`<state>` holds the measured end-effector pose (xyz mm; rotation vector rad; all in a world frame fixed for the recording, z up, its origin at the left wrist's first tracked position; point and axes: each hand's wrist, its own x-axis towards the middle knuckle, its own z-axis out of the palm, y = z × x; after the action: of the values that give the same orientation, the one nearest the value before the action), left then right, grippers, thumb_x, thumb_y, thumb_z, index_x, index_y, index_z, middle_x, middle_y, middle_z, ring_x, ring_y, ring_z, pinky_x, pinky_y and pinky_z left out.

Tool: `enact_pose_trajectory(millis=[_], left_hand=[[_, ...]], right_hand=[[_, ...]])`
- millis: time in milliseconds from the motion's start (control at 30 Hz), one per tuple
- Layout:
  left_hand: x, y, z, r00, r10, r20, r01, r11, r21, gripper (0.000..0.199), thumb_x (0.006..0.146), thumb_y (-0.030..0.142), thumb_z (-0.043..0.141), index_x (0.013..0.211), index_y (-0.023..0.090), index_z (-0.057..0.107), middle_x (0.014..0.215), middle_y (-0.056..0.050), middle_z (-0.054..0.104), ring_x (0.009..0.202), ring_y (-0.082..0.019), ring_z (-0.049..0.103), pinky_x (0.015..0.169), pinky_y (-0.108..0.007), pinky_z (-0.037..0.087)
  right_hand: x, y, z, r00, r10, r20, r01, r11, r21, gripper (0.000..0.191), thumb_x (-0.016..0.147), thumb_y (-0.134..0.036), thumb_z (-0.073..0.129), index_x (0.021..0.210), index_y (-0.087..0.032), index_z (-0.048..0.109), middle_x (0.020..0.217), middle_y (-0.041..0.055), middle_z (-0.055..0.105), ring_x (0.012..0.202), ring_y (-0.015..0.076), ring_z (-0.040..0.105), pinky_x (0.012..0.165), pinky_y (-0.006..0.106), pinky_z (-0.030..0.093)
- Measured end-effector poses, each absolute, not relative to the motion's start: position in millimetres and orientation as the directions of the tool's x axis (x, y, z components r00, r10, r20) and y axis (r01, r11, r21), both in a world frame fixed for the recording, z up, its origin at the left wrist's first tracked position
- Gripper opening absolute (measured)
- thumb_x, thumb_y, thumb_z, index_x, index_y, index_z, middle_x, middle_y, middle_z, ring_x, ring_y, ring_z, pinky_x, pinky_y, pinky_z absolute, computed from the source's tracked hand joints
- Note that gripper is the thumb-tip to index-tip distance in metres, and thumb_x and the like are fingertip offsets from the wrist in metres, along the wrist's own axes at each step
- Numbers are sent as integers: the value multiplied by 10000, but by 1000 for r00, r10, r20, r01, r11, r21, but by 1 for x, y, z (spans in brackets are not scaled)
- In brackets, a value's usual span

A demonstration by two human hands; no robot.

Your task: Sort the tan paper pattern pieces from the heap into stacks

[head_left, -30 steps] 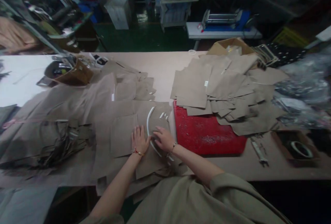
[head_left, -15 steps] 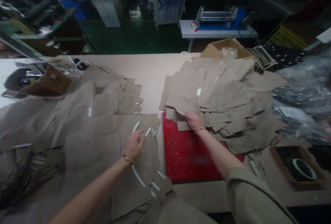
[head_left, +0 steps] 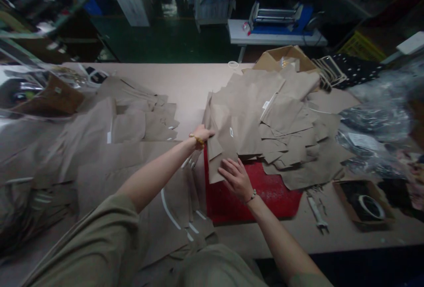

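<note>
A taupe fabric panel (head_left: 225, 148) with a small white label lies partly over the red board (head_left: 265, 203) and against a heap of similar panels (head_left: 281, 115). At its left edge, my left hand (head_left: 206, 133) has its fingers closed on the cloth; the thumb's grip is partly hidden. My right hand (head_left: 236, 177) rests on the panel's lower part with fingers stretched out and apart. Below my left forearm lies another stack of taupe panels (head_left: 155, 212) with white strips along its edges.
More panels (head_left: 129, 121) lie at the left, near a brown box (head_left: 56, 97). On the right are a cardboard box with a white ring (head_left: 371, 207), a wrench (head_left: 318, 216) and plastic bags (head_left: 374, 119). A blue roller machine (head_left: 281, 17) stands beyond the table.
My left hand has moved from the left stack across to the panel on the right. My right hand has shifted down and slightly left, and the panel has come over the red board.
</note>
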<state>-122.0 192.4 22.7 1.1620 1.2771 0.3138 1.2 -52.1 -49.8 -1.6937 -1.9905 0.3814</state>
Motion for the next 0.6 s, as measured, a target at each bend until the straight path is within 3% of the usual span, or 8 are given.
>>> enact_pose_trajectory(millis=[133,300,467,600], left_hand=[[-282,141,53,279,701,-657,168,638,752,308,791,151,725,1089,105,666,976,-112,754,769,-212,724,749,-336,592],[-527,64,43,0,574,-819,123,812,570,297,783,134,739,1072,123,668,937,-96,767,760,-236,741,736,-362,629],[-656,11,8,-184,569,-801,147,822,550,264,794,145,748,1037,120,648,928,-107,768,780,-227,741,747,-347,630],[-676,8,-12,-233,599,-766,249,798,549,360,811,281,763,1107,131,624,963,-134,758,936,-273,739,791,-364,621]], right_hand=[[-53,-64,-13,-151,960,234,838,250,-485,737,904,-672,535,1492,-229,544,1639,103,298,1541,324,210,1269,567,36],[-190,-64,-3,-474,879,58,739,433,-516,747,952,-690,473,1568,-270,425,1680,93,177,1564,330,100,1224,622,-96],[-311,-80,-39,-636,763,-117,673,474,-567,723,946,-575,586,1567,-253,406,1671,160,176,1553,359,133,1185,713,23],[-330,-88,-59,-623,774,-116,664,444,-602,704,931,-516,628,1550,-244,433,1669,153,189,1541,352,181,1206,662,147]])
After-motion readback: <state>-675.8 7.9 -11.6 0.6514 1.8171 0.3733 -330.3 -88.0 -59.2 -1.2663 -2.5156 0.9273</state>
